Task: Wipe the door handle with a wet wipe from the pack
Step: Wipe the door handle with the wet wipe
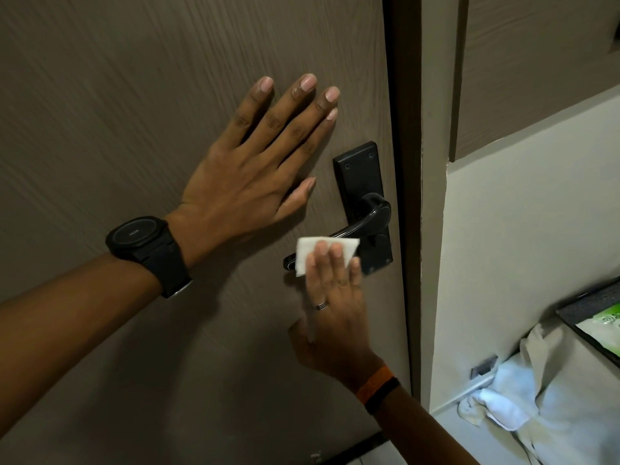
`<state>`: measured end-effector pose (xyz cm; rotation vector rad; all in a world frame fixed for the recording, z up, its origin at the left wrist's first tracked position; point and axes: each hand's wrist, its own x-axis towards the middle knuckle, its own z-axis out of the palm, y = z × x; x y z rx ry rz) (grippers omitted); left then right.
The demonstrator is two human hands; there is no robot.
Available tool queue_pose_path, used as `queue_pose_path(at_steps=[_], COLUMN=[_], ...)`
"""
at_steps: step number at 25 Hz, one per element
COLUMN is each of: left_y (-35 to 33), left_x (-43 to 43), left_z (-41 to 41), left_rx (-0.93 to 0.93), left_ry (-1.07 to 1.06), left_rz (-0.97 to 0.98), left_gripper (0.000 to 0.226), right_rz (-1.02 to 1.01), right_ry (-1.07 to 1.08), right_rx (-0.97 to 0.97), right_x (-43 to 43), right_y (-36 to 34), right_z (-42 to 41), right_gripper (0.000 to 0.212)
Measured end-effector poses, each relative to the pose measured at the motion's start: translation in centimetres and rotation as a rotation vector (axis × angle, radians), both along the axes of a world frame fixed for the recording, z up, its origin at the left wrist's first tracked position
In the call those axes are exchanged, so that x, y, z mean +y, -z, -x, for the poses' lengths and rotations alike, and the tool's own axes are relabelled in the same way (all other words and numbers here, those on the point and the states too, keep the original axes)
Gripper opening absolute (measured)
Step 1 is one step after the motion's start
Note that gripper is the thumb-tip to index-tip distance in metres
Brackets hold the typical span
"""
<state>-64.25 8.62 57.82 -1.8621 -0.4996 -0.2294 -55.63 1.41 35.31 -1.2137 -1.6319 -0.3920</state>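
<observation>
A black lever door handle (372, 214) on a black backplate sits near the right edge of a brown wood-grain door (134, 95). My right hand (333, 307) presses a folded white wet wipe (307, 255) against the lever's left end, fingers over the wipe. My left hand (255, 169), with a black watch on the wrist, lies flat on the door just left of the backplate, fingers spread and holding nothing. The green and white wipe pack (605, 325) lies on a dark tray at the right edge.
The door frame (407, 196) runs vertically right of the handle, beside a pale wall (523, 229). White and cream cloths (523, 397) are heaped at the lower right below the dark tray (583, 305).
</observation>
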Motion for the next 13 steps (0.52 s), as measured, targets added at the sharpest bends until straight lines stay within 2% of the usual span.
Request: queue_pose_path(at_steps=[3, 5, 9, 11, 13], left_y=[0.1, 0.1, 0.4, -0.1, 0.1], left_x=[0.2, 0.3, 0.2, 0.2, 0.1], left_z=[0.1, 0.1, -0.1, -0.1, 0.0], left_rx=[-0.007, -0.017, -0.017, -0.014, -0.026], left_ry=[0.01, 0.008, -0.002, 0.005, 0.003], left_rz=[0.015, 0.012, -0.01, 0.0, 0.016], left_gripper=[0.071, 0.071, 0.071, 0.071, 0.071], right_rz=[-0.003, 0.001, 0.049, 0.065, 0.062], right_ry=[-0.078, -0.037, 0.137, 0.113, 0.022], right_rx=[-0.139, -0.165, 0.047, 0.115, 0.068], right_x=[-0.4, 0.0, 0.2, -0.1, -0.4], right_y=[0.1, 0.1, -0.1, -0.3, 0.1], right_z=[0.2, -1.3, -3.6, -2.7, -0.8], right_gripper=[0.112, 0.107, 0.117, 0.12, 0.12])
